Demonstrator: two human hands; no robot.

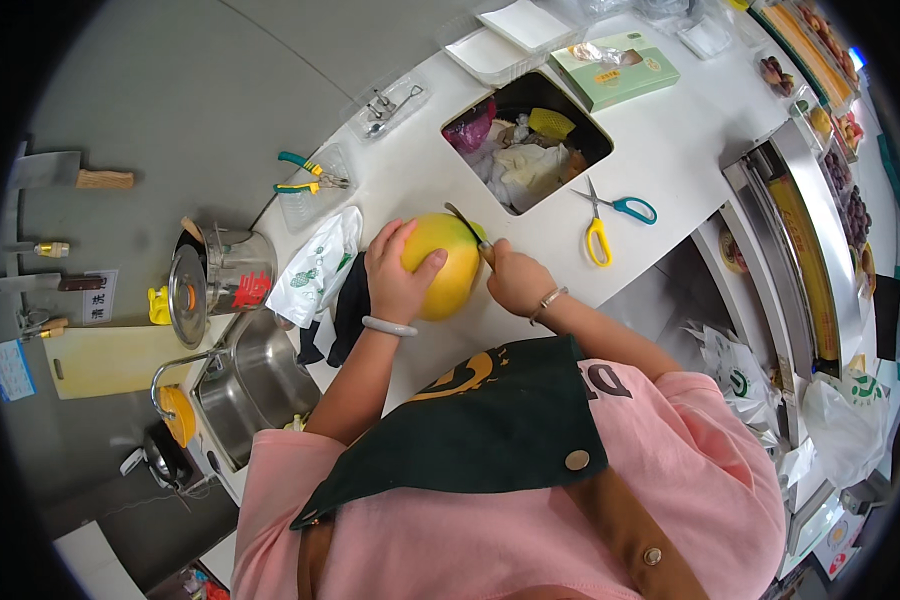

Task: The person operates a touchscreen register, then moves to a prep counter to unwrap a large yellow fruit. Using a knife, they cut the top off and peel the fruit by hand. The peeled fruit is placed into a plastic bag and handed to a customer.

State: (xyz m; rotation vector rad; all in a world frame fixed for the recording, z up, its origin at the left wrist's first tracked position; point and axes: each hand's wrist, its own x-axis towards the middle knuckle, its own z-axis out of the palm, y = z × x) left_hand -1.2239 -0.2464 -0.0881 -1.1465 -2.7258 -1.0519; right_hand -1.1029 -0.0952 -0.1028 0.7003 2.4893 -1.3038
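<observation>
A large yellow-green pomelo (445, 267) rests on the white counter (390, 180) in front of me. My left hand (400, 266) lies spread over its left side, thumb on top, and steadies it. In my right hand (520, 277) is a small knife (466, 229) with a dark curved blade, gripped by its handle. The blade lies against the upper right of the rind; whether it has cut in, I cannot tell. To the right of the fruit are scissors (600, 217) with one yellow and one teal handle, blades spread.
Beyond the pomelo, a square waste opening (529, 150) holds bags and scraps. A plastic tray with pliers (311, 176), a printed plastic bag (316, 266) and dark cloth (349, 315) lie left, near a steel sink (259, 382). A green tissue box (615, 71) stands farther back.
</observation>
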